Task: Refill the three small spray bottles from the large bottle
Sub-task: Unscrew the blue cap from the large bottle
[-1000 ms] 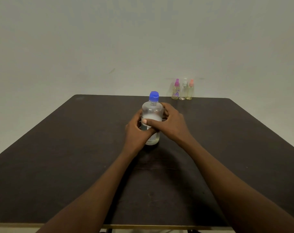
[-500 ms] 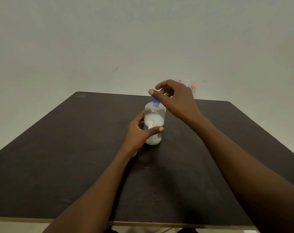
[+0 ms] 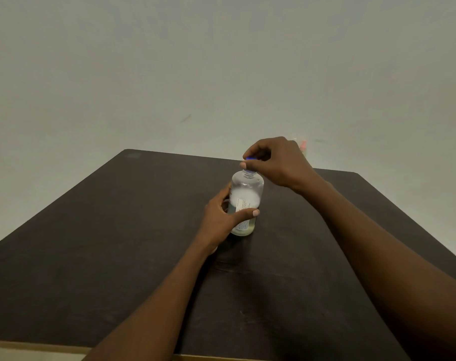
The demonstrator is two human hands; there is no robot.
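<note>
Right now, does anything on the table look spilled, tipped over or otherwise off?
Nothing stands out. The large bottle stands upright on the dark table, left hand around its body, right hand pinching the blue cap. No liquid shows on the tabletop. The small spray bottles are mostly hidden behind the right hand.

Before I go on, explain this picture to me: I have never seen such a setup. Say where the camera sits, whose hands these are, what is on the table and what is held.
There is no machine here. The camera is worn on a person's head and looks forward and down at their bare arms. A dark table stands against a plain wall. The left hand grips the body of a clear bottle standing upright on the table. The right hand pinches its blue cap from above. Behind that hand, at the far edge, a small bottle's pinkish top peeks out; the rest there is hidden.
</note>
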